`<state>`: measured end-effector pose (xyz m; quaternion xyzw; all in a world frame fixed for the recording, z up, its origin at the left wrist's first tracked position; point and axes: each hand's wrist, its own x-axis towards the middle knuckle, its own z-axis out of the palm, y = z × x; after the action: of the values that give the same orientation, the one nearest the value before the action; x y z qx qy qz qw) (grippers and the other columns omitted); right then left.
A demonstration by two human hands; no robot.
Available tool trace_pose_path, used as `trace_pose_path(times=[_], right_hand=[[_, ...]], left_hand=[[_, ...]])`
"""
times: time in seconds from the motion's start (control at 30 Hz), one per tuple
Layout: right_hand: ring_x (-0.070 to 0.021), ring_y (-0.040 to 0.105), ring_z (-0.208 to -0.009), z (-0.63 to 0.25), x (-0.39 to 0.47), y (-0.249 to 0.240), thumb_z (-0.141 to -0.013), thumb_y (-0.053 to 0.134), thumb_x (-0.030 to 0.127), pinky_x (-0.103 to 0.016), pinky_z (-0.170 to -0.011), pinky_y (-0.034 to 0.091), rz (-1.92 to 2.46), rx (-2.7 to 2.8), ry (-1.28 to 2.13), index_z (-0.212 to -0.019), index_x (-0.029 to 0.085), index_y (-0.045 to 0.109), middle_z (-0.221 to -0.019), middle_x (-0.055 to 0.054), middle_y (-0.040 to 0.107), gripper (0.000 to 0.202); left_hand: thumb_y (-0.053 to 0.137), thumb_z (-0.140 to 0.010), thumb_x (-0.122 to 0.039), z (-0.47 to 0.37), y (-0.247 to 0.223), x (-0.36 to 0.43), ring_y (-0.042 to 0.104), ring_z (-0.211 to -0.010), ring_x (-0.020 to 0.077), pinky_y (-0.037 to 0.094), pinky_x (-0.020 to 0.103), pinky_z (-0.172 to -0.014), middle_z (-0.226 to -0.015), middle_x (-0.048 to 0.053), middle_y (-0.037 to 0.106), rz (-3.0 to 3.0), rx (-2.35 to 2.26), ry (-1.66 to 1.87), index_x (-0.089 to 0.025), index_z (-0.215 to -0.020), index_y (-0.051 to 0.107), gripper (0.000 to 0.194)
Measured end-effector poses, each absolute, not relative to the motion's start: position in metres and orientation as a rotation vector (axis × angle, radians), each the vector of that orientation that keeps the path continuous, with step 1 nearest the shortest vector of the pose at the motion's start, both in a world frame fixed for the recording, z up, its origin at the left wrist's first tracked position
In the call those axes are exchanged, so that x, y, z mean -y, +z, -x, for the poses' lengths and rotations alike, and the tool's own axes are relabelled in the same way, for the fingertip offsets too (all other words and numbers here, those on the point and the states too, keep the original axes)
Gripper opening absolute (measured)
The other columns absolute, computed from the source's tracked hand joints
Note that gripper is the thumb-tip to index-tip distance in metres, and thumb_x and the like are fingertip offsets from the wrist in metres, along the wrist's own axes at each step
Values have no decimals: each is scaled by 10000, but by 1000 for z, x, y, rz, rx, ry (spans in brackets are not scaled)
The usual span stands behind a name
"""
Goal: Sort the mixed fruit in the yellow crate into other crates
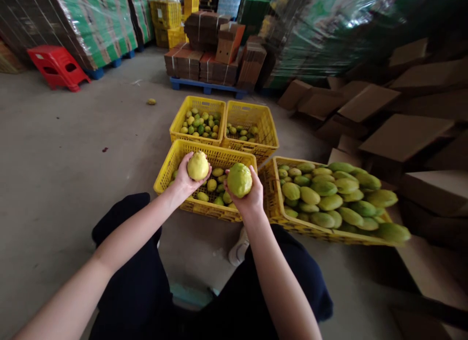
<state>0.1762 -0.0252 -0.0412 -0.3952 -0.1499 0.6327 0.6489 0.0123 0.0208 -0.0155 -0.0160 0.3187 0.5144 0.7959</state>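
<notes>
The one view, worn on the head, looks forward and steeply down over the dark trousers (133, 276), with the left hand (185, 178) and right hand (253, 198) close, a yellow crate (208, 208) beneath them and a blue pallet (207, 85) farther off

Upper left of the frame, a red plastic stool (58, 61) on the grey floor (66, 184), just beside a green stack (97, 26) under clear wrap, with a blue pallet (95, 73) below. Along the top, left of centre, yellow stacked crates (166, 13) in the background. At top centre, strapped bundles of brown cardboard (219, 71) on another blue pallet (206, 86), with an open carton (227, 45) among them. Upper right, a large film-wrapped stack (310, 43), shiny and partly blurred. Down the right side, a jumble of cardboard boxes (405, 135), many tilted, dim towards the edge. Left of centre, a small dark-red spot (105, 149) on the floor.
</notes>
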Motion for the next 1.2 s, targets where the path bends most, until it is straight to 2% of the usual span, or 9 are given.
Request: trace_pose_path(times=[0.17, 0.33, 0.43, 0.53, 0.67, 0.77, 0.93, 1.07, 1.2], right_hand=[[-209, 708, -636, -175, 22, -44, -818, 675, 647, -358, -591, 618, 828, 364, 1599, -917, 235, 708, -772, -8, 756, 425], [-224, 738, -722, -176, 25, -41, -808, 669, 670, -370, -631, 634, 785, 371, 1641, -954, 218, 704, -857, -38, 773, 476], [-211, 733, -706, -177, 28, -39, -798, 703, 593, -355, -641, 639, 811, 353, 1632, -938, 214, 704, -851, -40, 773, 404], [-242, 747, -749, -179, 29, -39, -779, 718, 515, -419, -719, 659, 833, 448, 1609, -927, 233, 702, -867, -39, 776, 319], [-275, 757, -880, -178, 29, -41, -729, 723, 399, -494, -851, 647, 833, 646, 1558, -934, 259, 677, -912, -34, 768, 252], [-285, 750, -938, -175, 29, -39, -657, 740, 331, -503, -876, 636, 830, 693, 1499, -959, 268, 662, -921, -24, 760, 319], [-260, 737, -815, -169, 33, -30, -617, 748, 310, -413, -703, 641, 803, 690, 1495, -947, 260, 667, -858, -13, 757, 343], [-253, 720, -768, -169, 36, -26, -688, 731, 453, -315, -517, 559, 719, 589, 1621, -899, 218, 708, -761, -47, 733, 316], [-247, 718, -743, -170, 36, -23, -718, 703, 547, -288, -462, 516, 694, 492, 1675, -841, 195, 711, -703, -54, 706, 372]], left_hand=[[431, -1007, -382, -17, -14, -18, 702, -648, 182, 589, 294, -656, -729, 56, 727, -115, -687, 1009, -137, -1195, 689, 403], [444, -1000, -404, -17, -14, -18, 730, -730, 218, 614, 343, -748, -760, 89, 740, -75, -703, 955, -115, -1172, 694, 419], [512, -967, -372, -16, -11, -17, 719, -686, 202, 627, 336, -739, -747, 74, 736, -75, -711, 954, -139, -1093, 697, 323], [551, -945, -321, -16, -6, -16, 722, -681, 193, 635, 324, -747, -747, 70, 737, -99, -728, 981, -144, -1076, 686, 258], [519, -954, -308, -15, 0, -14, 754, -774, 227, 641, 326, -767, -838, 137, 761, -106, -724, 990, -105, -1181, 658, 335], [495, -945, -272, -14, -1, -16, 765, -800, 245, 648, 325, -766, -858, 157, 762, -95, -721, 1004, -72, -1296, 609, 420], [491, -960, -280, -13, -7, -20, 775, -806, 246, 652, 273, -698, -922, 178, 761, -51, -674, 936, -39, -1421, 510, 521], [456, -999, -333, -12, -11, -22, 772, -757, 228, 643, 245, -649, -958, 196, 763, -69, -628, 871, -17, -1483, 434, 578], [426, -1019, -380, -10, -14, -24, 749, -646, 211, 626, 238, -580, -857, 175, 758, -143, -630, 823, -13, -1414, 500, 544]])
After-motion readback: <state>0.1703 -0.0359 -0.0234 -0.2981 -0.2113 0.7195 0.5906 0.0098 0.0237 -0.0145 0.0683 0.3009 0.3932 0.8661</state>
